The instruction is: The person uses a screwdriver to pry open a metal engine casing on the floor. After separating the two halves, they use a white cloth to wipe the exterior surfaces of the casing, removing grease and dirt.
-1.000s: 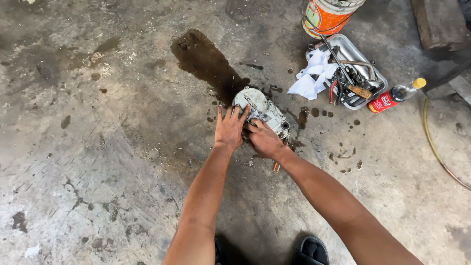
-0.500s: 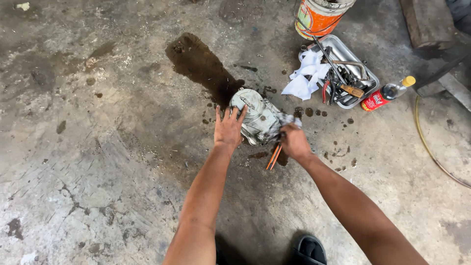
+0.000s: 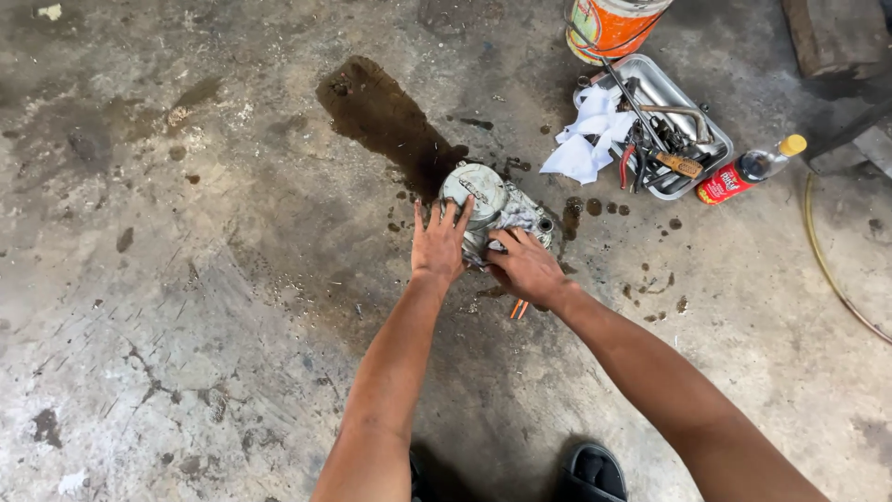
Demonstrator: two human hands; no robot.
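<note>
A grey metal engine cover (image 3: 488, 206) lies on the stained concrete floor beside a dark oil patch (image 3: 390, 125). My left hand (image 3: 440, 244) rests flat on the cover's left side, fingers spread. My right hand (image 3: 526, 268) presses on the cover's near right edge, fingers curled against it. An orange-handled tool (image 3: 518, 309) lies on the floor just under my right wrist.
A metal tray (image 3: 708, 137) at the upper right holds pliers, tools and a white rag (image 3: 587, 138). A red-labelled bottle with a yellow cap (image 3: 749, 170) lies beside it. An orange bucket (image 3: 609, 25) stands behind. A yellow hose (image 3: 830, 270) runs along the right. My black sandal (image 3: 591, 473) is at the bottom.
My right hand moved out to the right of the cover half a second ago and has come back onto its near edge. My left hand stayed on the cover.
</note>
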